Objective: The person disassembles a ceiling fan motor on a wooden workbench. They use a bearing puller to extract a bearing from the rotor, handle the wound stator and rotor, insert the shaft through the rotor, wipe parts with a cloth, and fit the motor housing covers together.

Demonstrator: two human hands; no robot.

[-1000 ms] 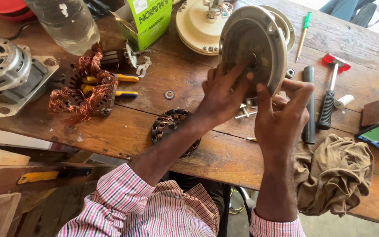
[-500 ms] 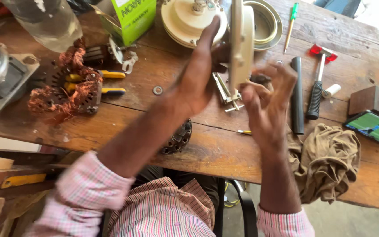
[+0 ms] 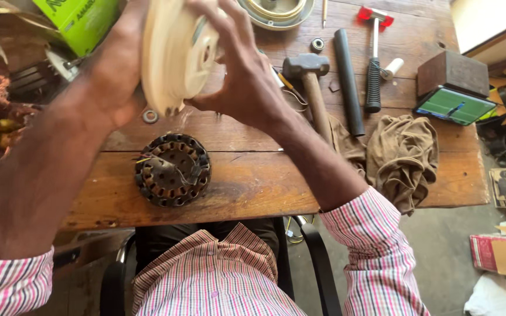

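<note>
Cream motor cover [image 3: 174,55], rigid, smooth and likely weighty, is held edge-on above the bench [image 3: 247,181], left hand [image 3: 112,70] and right hand [image 3: 244,82] each with a close grip on its rim. Below it lies a stator [image 3: 173,169]; to its right, a hammer [image 3: 308,82] and a rag [image 3: 402,155], none blocking.

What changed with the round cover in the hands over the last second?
Both hands, left and right, turned the cream round cover from facing the camera to edge-on and raised it closer. Their grip stayed. The stator ring, hammer and cloth stayed on the table.
</note>
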